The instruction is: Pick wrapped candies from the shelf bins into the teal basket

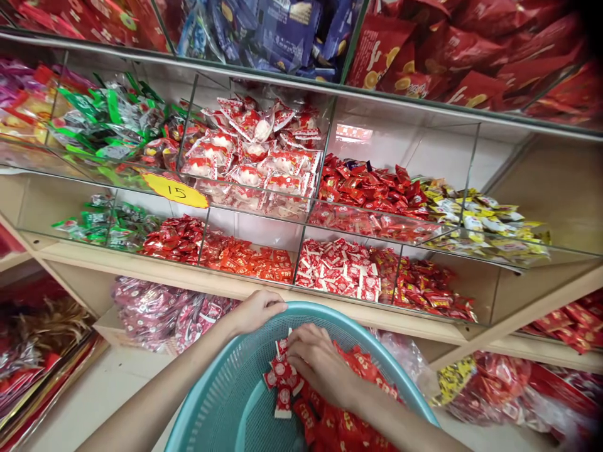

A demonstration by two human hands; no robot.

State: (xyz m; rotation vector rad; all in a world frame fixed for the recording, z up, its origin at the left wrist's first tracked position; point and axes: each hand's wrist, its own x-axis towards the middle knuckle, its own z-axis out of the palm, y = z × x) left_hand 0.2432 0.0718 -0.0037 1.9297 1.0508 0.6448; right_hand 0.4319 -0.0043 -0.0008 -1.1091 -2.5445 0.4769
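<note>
A teal plastic basket (225,383) with mesh walls stands right in front of me, below the shelves. My left hand (257,311) is closed over its far rim, the fingers curled onto the edge. Inside the basket, my right hand (323,364) has its fingers bent around small red-and-white wrapped candies (283,376); how many it grips is hidden. More of these candies lie just left of its fingertips. Red wrapped packets (346,433) with gold lettering fill the basket's right side, partly under my right forearm.
Glass-fronted shelf bins hold red-and-white candies (336,267), orange-red packets (259,260), green-wrapped sweets (113,119) and yellow-and-white sweets (485,216). A yellow tag (175,190) reads 15. Bagged goods (151,307) sit beneath the wooden shelf edge (405,320).
</note>
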